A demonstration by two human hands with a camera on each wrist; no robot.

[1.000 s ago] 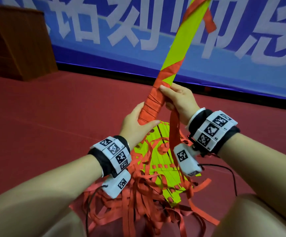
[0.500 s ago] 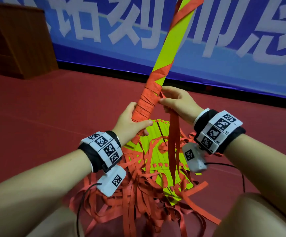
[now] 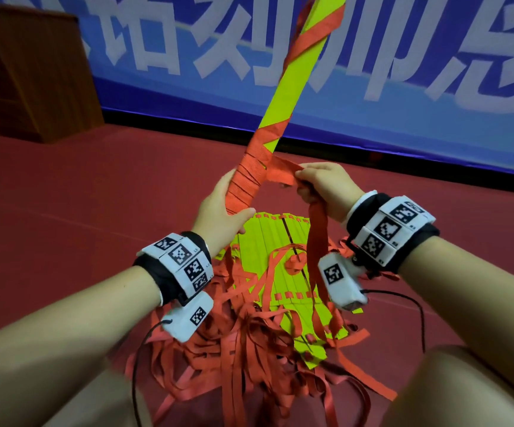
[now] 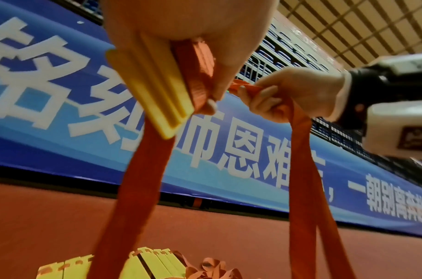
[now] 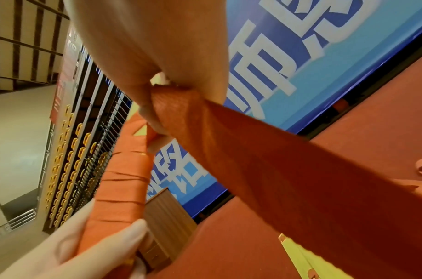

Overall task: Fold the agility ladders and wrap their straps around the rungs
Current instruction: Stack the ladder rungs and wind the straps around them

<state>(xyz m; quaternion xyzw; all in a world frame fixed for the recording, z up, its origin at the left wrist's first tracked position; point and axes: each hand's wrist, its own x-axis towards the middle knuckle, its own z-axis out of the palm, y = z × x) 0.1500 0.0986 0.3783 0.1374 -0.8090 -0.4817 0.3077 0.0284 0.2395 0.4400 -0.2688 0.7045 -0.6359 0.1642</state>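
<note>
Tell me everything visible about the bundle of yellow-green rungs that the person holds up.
The bundle of flat yellow-green plastic rungs is several stacked slats, tilted up and away toward the blue banner. Orange woven strap covers its lower part in tight turns and spirals loosely higher up. The left hand grips the wrapped lower end; the right hand pinches the strap beside it, the slack hanging down toward the floor.

Dim, warm indoor light, soft shadows, wide-angle bending at edges, blurred close-ups in both wrist views.
</note>
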